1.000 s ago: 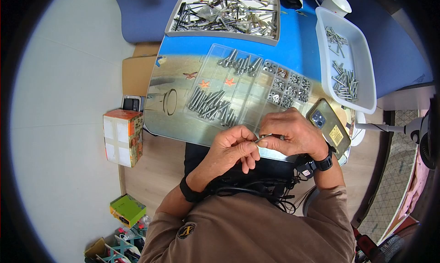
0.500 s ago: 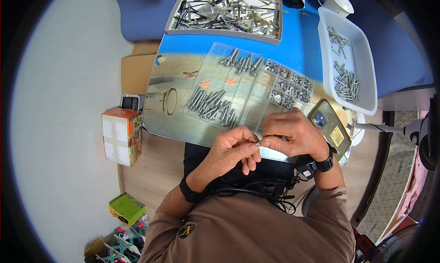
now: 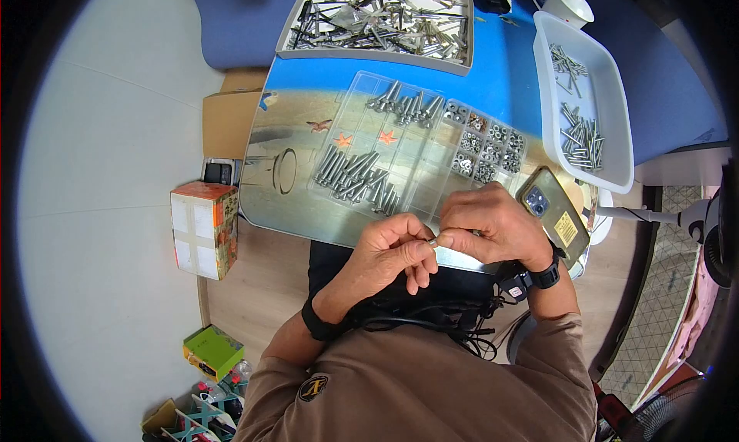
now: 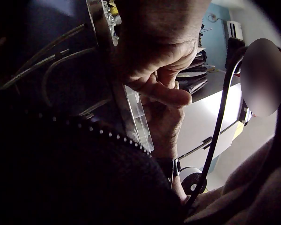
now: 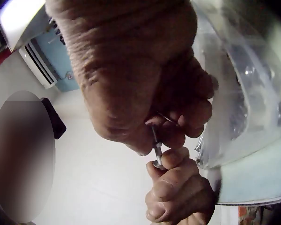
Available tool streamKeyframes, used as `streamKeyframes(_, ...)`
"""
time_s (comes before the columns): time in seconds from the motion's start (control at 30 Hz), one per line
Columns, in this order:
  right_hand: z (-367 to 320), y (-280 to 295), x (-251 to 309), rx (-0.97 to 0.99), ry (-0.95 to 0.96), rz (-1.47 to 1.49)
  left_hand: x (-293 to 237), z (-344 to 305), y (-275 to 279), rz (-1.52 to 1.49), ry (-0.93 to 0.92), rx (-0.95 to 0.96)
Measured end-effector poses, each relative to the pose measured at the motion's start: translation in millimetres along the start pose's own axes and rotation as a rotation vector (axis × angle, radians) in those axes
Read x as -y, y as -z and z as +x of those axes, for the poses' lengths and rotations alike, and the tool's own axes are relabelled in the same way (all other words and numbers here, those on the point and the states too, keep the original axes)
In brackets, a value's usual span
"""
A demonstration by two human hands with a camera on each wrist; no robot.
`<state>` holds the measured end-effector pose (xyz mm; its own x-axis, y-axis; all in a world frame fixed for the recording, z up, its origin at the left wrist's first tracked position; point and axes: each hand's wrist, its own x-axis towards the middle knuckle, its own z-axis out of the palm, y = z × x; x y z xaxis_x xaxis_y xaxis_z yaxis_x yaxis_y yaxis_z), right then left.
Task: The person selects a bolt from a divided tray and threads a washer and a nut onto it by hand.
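Between the two hands is a small metal bolt point(image 5: 158, 153), with a nut point(image 5: 158, 146) on its shaft in the right wrist view. The left hand point(image 3: 394, 249) pinches its head end between thumb and finger. Above it, the right hand point(image 3: 493, 222) has thumb and fingertips around the shaft's other end, partly hiding it. A second thin metal piece point(image 5: 167, 118) shows among the right hand's curled fingers. The left wrist view shows the left hand point(image 4: 161, 51) large, the right hand point(image 4: 164, 129) beyond it; the bolt cannot be made out there.
A clear divided case point(image 3: 423, 161) holds bolts, nuts and washers just beyond the hands. Behind it stands a shallow box point(image 3: 373, 55) of mixed hardware. At the right are a phone point(image 3: 553, 211), a white tub point(image 3: 620, 134) with screws and a white lidded pot point(image 3: 570, 5).
The right thumb and fingertips have moved slightly left, closer to the left fingertips, and less of the bolt shows between the hands. The left hand has kept its pinch.
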<state>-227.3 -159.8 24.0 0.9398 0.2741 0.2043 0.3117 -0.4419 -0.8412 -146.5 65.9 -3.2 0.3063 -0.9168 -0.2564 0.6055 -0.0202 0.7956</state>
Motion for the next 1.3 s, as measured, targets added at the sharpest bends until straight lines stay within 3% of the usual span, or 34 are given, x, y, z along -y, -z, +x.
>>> streamKeyframes(0.17, 1, 0, 8, -0.036, -0.014, -0.006, -2, 0, -2, 0.005, 0.016, -0.007)
streamKeyframes(0.23, 2, 1, 14, -0.053, -0.115, 0.101, -1, -1, -3, -0.024, 0.015, -0.031)
streamKeyframes(0.43, 1, -3, 5, -0.057, 0.009, 0.061, 0, 0, -2, 0.023, -0.009, -0.022)
streamKeyframes(0.57, -1, 0, 0, 0.043, -0.005, -0.061, -1, 0, -1, 0.031, 0.013, -0.001)
streamKeyframes(0.73, 5, 1, 16, -0.055, -0.084, 0.073, -1, -1, -2, -0.006, 0.016, -0.019)
streamKeyframes(0.87, 3, -3, 11, -0.074, -0.043, 0.081, 0, 0, -1, 0.007, 0.003, -0.001)
streamKeyframes(1.07, 0, 0, 2, 0.049, -0.014, -0.063, -1, 1, -2, 0.042, -0.002, -0.019)
streamKeyframes(1.3, 3, -1, 15, -0.07, -0.081, 0.076, 1, 1, 0, -0.009, 0.007, 0.003)
